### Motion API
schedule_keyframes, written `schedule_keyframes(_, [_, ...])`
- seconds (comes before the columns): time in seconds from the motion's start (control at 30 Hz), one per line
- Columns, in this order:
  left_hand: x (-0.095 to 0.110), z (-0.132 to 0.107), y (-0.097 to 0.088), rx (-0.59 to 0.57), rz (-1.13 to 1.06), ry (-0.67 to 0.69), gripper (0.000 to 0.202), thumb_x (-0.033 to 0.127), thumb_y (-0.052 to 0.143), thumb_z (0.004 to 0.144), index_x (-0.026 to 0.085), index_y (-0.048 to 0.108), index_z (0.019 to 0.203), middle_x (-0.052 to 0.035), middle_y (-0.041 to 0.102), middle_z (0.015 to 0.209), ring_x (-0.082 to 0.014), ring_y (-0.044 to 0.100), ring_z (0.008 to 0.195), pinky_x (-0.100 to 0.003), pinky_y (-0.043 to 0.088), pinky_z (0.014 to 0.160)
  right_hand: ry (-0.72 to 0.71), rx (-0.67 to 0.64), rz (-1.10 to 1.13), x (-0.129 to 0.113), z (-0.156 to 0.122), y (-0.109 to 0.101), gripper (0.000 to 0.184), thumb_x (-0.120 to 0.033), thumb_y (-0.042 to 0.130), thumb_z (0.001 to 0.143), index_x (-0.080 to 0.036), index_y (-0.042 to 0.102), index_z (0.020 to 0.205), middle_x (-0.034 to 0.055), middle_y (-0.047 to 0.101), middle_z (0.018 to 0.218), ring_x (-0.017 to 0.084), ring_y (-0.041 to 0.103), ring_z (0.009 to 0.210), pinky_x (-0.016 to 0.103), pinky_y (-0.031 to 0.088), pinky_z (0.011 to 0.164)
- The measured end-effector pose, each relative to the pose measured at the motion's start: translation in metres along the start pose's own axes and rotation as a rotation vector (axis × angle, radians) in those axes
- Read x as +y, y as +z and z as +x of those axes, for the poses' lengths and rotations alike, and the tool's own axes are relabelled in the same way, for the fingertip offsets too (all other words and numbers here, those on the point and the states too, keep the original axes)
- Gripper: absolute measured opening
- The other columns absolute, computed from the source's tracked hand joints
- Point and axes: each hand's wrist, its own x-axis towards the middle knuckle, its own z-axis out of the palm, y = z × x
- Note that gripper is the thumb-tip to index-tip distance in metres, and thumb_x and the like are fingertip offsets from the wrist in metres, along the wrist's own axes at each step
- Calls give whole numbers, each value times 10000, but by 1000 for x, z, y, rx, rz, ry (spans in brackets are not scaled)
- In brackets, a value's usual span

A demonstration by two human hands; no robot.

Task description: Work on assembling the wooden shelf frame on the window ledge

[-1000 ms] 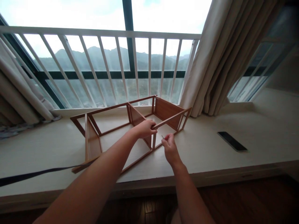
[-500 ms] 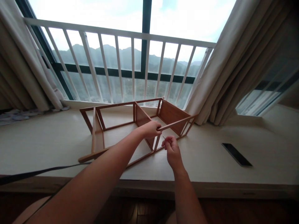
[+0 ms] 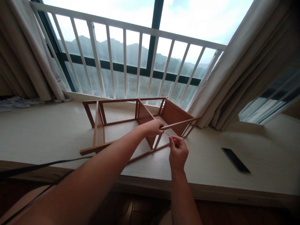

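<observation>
A wooden shelf frame (image 3: pixel 131 125) is lying on its side on the pale window ledge (image 3: pixel 47 137), just in front of the white railing (image 3: pixel 131 62). The left hand (image 3: pixel 153 127) is gripping the frame's near top rail where it meets the middle divider, fingers curled over the rail. The right hand (image 3: pixel 178 151) is hovering just beside that joint, thumb and forefinger pinching a thin metal pin (image 3: pixel 167 134), possibly a screw or small key; too small to tell which. A dark phone (image 3: pixel 236 160) is lying flat on the ledge, well apart to the right. Beige curtains (image 3: pixel 246 62) are hanging at the right.
</observation>
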Motion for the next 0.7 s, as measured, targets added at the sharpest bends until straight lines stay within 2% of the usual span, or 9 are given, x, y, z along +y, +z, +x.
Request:
schedule_keyframes(0.23, [-3, 2, 3, 7, -19, -9, 140, 275, 591, 805, 166, 677, 787, -51, 663, 809, -167, 573, 704, -268, 420, 660, -30, 30, -3, -7, 0, 11, 321, -467, 652, 860, -150, 682, 899, -26, 528, 627, 114, 470, 559, 242, 395, 558])
schedule_keyframes(0.43, [-4, 3, 4, 10, -30, 2, 121, 255, 596, 806, 162, 672, 790, -45, 665, 794, -166, 580, 709, -266, 420, 654, -21, 34, -22, -5, 0, 14, 338, -479, 646, 864, -145, 689, 889, 5, 603, 654, 135, 530, 578, 265, 429, 597])
schedule_keyframes(0.7, [-4, 3, 6, 18, 9, 15, 134, 251, 572, 808, 165, 673, 790, -51, 672, 810, -168, 573, 721, -268, 409, 655, -174, 28, -162, -7, 2, 10, 320, -460, 637, 877, -156, 736, 882, 54, 670, 729, 157, 553, 627, 297, 451, 664])
